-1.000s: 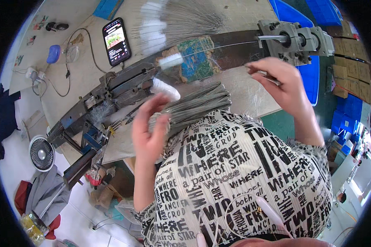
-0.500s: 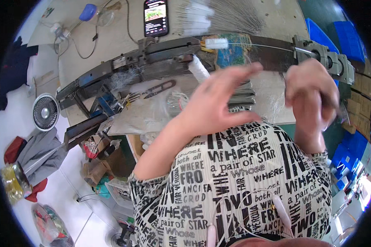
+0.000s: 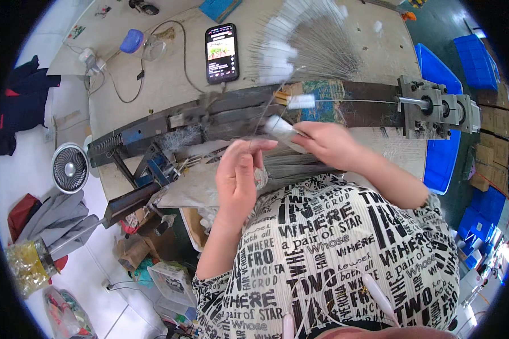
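My left hand (image 3: 239, 175) is raised over the near edge of the workbench, its fingers curved and pointing right, with the thumb apart. A thin dark wire (image 3: 267, 110) slants up beyond its fingertips; whether they touch is unclear. Blurred by motion, my right hand (image 3: 331, 144) has its fingers pinched at the near end of a white roll (image 3: 280, 126). Just beyond, a white bristle piece (image 3: 301, 101) sits on a thin metal rod (image 3: 356, 101) stretched along the dark machine rail (image 3: 373, 113). Yellow jaws (image 3: 281, 98) meet the rod's left end.
Many thin wire brushes with white ends (image 3: 280, 51) fan out at the back. A phone (image 3: 221, 53) and a blue-lidded jar (image 3: 143, 45) stand left of them. A metal bearing block (image 3: 438, 107) closes the rail's right end. Blue bins (image 3: 440, 158) lie beyond the bench's right edge.
My right hand has swung left from near the bearing block to the white roll. My left hand has moved left and lower, its fingers less spread. The whole view has shifted slightly.
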Motion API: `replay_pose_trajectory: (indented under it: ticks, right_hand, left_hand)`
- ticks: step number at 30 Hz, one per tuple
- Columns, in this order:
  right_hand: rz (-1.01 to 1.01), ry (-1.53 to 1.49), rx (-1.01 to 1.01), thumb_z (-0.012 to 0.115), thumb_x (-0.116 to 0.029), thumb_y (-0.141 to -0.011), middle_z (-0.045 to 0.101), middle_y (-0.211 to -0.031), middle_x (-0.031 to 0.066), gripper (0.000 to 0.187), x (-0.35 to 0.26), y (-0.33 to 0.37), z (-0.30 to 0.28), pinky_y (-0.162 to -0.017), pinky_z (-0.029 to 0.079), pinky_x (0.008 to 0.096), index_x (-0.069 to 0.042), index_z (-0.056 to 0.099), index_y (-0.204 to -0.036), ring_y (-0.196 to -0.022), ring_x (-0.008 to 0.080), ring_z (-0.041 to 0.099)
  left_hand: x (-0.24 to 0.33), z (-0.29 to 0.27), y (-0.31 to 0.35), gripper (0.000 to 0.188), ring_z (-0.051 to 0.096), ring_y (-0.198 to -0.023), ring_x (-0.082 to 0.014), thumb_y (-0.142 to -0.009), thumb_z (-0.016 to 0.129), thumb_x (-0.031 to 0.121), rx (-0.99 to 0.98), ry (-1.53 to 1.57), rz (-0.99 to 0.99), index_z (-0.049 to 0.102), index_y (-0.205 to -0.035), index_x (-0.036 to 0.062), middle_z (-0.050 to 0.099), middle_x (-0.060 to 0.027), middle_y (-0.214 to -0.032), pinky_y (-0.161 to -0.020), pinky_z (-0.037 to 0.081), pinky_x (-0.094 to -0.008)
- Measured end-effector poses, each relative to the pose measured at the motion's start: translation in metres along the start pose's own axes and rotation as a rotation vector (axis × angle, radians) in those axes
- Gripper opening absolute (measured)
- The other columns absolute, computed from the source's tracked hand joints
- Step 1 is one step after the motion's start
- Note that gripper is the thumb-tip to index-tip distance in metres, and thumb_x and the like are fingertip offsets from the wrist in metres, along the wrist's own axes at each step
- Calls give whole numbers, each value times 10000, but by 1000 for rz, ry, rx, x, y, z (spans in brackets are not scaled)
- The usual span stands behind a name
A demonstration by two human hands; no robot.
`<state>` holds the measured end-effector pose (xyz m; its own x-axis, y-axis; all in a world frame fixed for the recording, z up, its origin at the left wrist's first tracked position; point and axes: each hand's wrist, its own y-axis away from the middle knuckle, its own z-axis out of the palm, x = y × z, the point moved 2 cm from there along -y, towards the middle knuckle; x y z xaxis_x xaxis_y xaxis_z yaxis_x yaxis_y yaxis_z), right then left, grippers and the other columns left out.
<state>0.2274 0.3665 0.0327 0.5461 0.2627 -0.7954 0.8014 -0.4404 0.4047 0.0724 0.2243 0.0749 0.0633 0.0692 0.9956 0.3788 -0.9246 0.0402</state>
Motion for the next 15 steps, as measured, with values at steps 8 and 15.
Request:
replay_pose_trajectory:
  ticks: [8, 15]
  right_hand:
    - [-174, 1183, 210, 659, -97, -692, 663, -814, 28, 105, 7, 60, -93, -760, 448, 365, -129, 644, -791, -810, 223, 627]
    - [-232, 908, 416, 667, -75, -732, 647, -760, 99, 144, 19, -2, -129, -715, 499, 450, -106, 643, -871, -793, 332, 646]
  left_hand:
    - [2, 15, -15, 231, 461, -692, -67, -1037, 430, 179, 60, 17, -14, 569, -1050, -6, 511, -15, -807, -629, 387, -216]
    - [12, 12, -18, 105, 509, -672, -124, -953, 560, 80, 48, -280, 8, 638, -991, 21, 554, -40, -766, -611, 408, -263]
